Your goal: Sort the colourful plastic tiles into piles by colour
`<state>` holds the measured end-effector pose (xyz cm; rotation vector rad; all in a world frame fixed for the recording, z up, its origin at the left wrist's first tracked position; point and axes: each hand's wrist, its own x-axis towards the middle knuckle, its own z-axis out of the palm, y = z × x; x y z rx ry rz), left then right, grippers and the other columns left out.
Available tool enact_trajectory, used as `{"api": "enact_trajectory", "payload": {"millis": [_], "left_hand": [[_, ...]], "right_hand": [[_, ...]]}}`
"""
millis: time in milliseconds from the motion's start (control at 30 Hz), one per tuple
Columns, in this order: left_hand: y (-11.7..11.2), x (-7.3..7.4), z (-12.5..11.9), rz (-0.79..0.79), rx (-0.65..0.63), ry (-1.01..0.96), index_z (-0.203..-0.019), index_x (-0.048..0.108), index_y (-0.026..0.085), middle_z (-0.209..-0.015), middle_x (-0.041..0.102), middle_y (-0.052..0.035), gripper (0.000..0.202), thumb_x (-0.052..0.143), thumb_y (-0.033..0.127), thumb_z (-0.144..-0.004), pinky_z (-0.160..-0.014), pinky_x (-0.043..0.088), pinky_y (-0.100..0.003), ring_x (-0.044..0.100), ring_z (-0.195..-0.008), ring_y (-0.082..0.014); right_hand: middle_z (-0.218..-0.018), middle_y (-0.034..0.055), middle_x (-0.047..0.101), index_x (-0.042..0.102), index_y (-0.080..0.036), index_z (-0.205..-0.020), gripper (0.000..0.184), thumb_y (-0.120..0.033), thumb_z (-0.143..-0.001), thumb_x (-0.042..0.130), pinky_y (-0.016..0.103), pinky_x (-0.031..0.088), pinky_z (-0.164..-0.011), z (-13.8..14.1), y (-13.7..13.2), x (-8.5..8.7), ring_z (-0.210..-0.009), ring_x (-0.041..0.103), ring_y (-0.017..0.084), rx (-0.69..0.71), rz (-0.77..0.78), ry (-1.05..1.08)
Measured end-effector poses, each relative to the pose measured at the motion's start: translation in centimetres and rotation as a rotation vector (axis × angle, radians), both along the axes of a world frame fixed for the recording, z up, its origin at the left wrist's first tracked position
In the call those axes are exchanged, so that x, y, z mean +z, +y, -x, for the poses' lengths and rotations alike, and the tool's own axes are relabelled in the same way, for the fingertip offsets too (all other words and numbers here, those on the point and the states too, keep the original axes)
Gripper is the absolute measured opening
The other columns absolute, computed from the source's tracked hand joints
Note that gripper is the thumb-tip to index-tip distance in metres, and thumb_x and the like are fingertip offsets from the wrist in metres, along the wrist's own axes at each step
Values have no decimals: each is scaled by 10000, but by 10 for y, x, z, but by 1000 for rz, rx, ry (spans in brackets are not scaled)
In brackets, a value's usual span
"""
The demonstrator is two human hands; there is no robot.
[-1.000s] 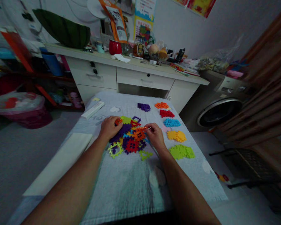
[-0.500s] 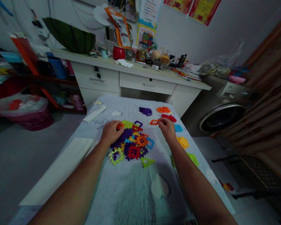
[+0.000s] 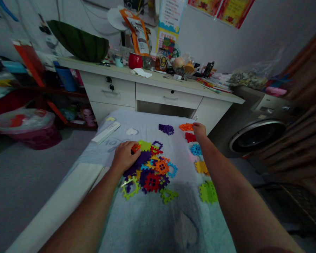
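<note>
My left hand [image 3: 126,154] rests at the left side of a mixed heap of plastic interlocking pieces, its thumb and fingers closed around a small orange interlocking piece [image 3: 136,147]. In the heap lie a purple piece [image 3: 143,159], a red window-shaped piece [image 3: 151,182], an orange window piece [image 3: 162,167] and a lime frame [image 3: 131,188]. Over at the far right, my right hand [image 3: 200,130] pinches an orange piece at the edge of the orange pile [image 3: 186,127]; its fingertips are partly hidden. Just below are red pieces [image 3: 190,137].
Down the right side sit blue pieces [image 3: 196,149], yellow pieces [image 3: 201,167] and green pieces [image 3: 208,192]. A purple pile [image 3: 166,129] lies at the back. A long white box [image 3: 106,133] is at the left. Behind the cloth-covered table [image 3: 147,225] stands a cluttered desk [image 3: 152,80].
My right hand has moved away and to the right, carrying an orange frame piece to the orange pile. My left hand stays at the heap. The view has shifted slightly.
</note>
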<state>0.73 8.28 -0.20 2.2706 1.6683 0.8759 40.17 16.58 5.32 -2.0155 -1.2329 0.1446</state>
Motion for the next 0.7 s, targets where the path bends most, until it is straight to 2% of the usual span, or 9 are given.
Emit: {"api": "enact_trajectory", "payload": {"millis": [200,367,600,700], "left_hand": [[-1,2,-1,8,-2,-9,-1045,640,219,-1068,687,-62,310,538,415,-827,-949,444,-410,600,-1022,-267],[-1,1,0,1,0,-17,-1027,636,242,-1065,688,-52,275,551,398,-818,-939,446,-414,601,-1021,-269],[-1,1,0,7,0,-21,-1030,637,243,-1058,685,-50,278,549,394,-814,-937,443,-412,602,-1024,-265],[-2,1,0,4,-3,-22,-1031,640,242,-1056,686,-55,282,546,398,-816,-935,444,-408,603,-1022,-264]], "right_hand": [[-1027,117,722,708,-126,-1108,453,-95,-708,497,312,493,-800,-1,19,-3,-890,669,223,10,128,-36],[-1114,133,700,676,-134,-1133,454,-79,-697,562,346,467,-911,3,24,-1,-1048,643,260,27,188,-63],[-1327,152,599,565,-149,-1306,553,-116,-755,557,388,419,-1018,7,10,4,-1204,567,274,24,186,-56],[-1295,144,613,582,-145,-1275,522,-125,-754,553,394,430,-1010,18,-6,4,-1178,576,267,54,121,-31]]}}
